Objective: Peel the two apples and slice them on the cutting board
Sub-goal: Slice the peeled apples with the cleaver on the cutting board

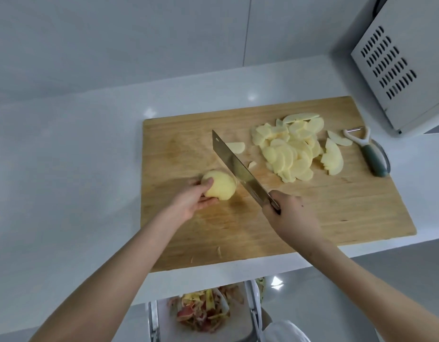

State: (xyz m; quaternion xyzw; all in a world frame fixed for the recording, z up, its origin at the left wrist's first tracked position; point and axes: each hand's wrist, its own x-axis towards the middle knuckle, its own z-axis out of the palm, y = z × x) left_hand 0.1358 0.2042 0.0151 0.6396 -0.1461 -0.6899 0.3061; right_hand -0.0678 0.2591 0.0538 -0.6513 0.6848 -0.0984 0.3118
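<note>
A wooden cutting board (336, 208) lies on the white counter. My left hand (191, 199) grips a peeled, pale yellow apple piece (222, 185) on the board's left part. My right hand (291, 213) holds the handle of a cleaver (235, 167), whose blade slants up and to the left, right beside the apple. A heap of thin apple slices (294, 149) covers the board's far right. One loose slice (237, 146) lies behind the blade.
A white and green peeler (370, 151) rests at the board's right edge. A white appliance with vent slots (401, 62) stands at the back right. Below the counter's front edge a bin (203, 314) holds red and yellow peels.
</note>
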